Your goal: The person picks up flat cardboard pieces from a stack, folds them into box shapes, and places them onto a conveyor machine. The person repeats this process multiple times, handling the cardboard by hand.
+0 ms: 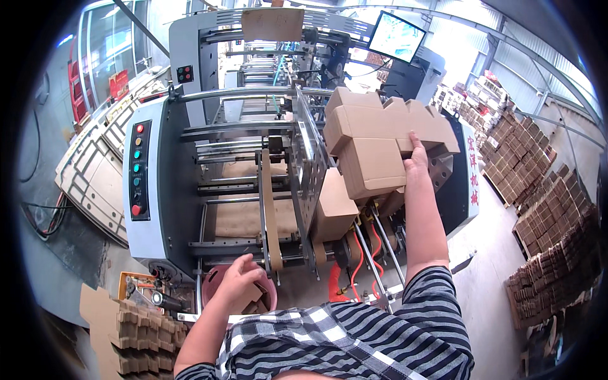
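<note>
Head: angular, notched brown cardboard

hands: two, left hand and right hand. cardboard pieces at right hand: overlapping, count unclear. screen: one, by the upper right corner of the machine. button panels: two, along its left edge and toward its upper left corner. bucket: one, lower edge. crate: one, lower left corner. red hoses: at least two. carton stacks beyond right edge: at least three.
</note>
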`<control>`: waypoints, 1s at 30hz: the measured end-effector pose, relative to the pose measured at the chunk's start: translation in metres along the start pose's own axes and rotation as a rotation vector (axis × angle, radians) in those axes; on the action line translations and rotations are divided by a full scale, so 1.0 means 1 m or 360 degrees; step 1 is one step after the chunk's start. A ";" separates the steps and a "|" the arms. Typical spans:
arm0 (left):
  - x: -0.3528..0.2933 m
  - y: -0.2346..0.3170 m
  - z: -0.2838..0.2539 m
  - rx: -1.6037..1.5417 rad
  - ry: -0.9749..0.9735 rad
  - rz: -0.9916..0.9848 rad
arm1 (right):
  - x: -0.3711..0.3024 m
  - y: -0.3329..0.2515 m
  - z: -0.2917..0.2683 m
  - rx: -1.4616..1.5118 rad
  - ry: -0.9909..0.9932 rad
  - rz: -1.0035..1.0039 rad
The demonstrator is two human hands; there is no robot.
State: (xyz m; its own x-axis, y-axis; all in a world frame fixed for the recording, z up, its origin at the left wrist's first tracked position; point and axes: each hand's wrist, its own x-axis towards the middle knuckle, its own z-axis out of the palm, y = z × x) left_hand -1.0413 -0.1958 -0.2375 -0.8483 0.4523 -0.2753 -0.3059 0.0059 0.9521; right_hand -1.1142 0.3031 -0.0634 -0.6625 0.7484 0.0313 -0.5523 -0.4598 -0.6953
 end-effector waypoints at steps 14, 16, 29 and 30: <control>0.014 -0.018 0.025 0.0290 -0.0080 -0.0147 | 0.037 0.037 -0.009 0.0036 0.0084 0.0079; 0.015 -0.021 0.023 0.0328 -0.0115 -0.0164 | 0.035 0.028 -0.001 0.0005 0.0053 0.0137; 0.030 -0.059 0.008 0.0715 -0.0218 0.0061 | 0.033 0.024 -0.001 -0.0108 0.0105 0.0121; 0.031 -0.062 0.007 0.0716 -0.0228 0.0061 | 0.030 0.026 0.003 -0.0053 0.0101 0.0155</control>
State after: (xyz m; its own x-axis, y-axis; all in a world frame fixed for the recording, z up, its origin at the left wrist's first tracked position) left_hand -1.0456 -0.1760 -0.3042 -0.7776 0.5779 -0.2476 -0.0310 0.3582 0.9331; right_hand -1.1499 0.3123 -0.0781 -0.6783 0.7301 -0.0824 -0.4691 -0.5167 -0.7162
